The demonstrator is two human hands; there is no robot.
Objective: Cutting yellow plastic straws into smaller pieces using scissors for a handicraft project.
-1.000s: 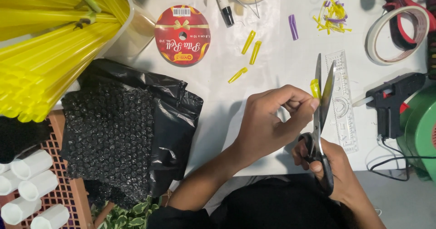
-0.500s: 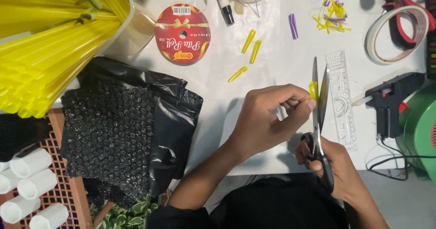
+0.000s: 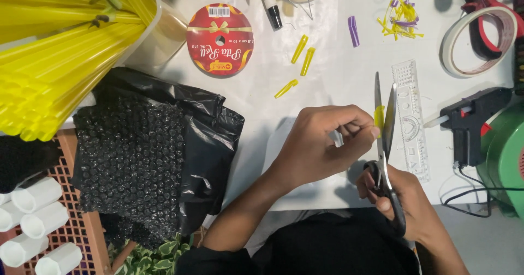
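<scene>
My left hand (image 3: 322, 144) pinches a short yellow straw piece (image 3: 379, 115) at its fingertips, holding it between the blades of a pair of scissors (image 3: 384, 144). My right hand (image 3: 406, 207) grips the black scissor handles near the table's front edge, blades pointing away from me and slightly apart around the yellow piece. Three cut yellow straw pieces (image 3: 303, 62) lie on the white table (image 3: 333, 84) beyond my hands.
A bundle of long yellow straws (image 3: 54, 51) fills the upper left. Black bubble wrap (image 3: 136, 160) lies left of my arm. A red ribbon spool (image 3: 219, 39), clear ruler (image 3: 410, 117), black glue gun (image 3: 472, 122), tape rolls (image 3: 475, 40), a purple straw piece (image 3: 353, 30) and scraps (image 3: 401, 21) surround.
The scissor blades have closed a little around the yellow piece; both hands stay in nearly the same place.
</scene>
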